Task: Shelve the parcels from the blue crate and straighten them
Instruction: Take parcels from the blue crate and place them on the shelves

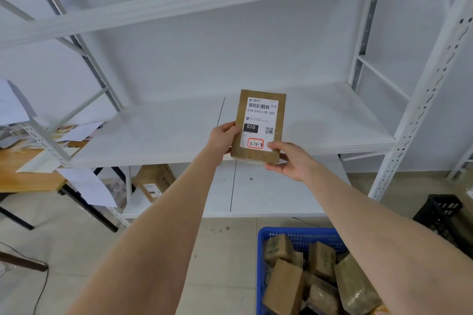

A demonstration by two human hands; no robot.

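I've got the brown parcel (pixel 258 126) upright over the middle shelf (pixel 158 133), label facing me; left hand (pixel 222 139) grips its left edge; right hand (pixel 289 161) pinches the bottom corner; blue crate (pixel 294 234) below holds more parcels.

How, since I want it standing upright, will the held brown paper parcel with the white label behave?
Probably stiff: the brown paper parcel shows flat faces between left hand and right hand. Likely tippy upright: tall, with a narrow base.
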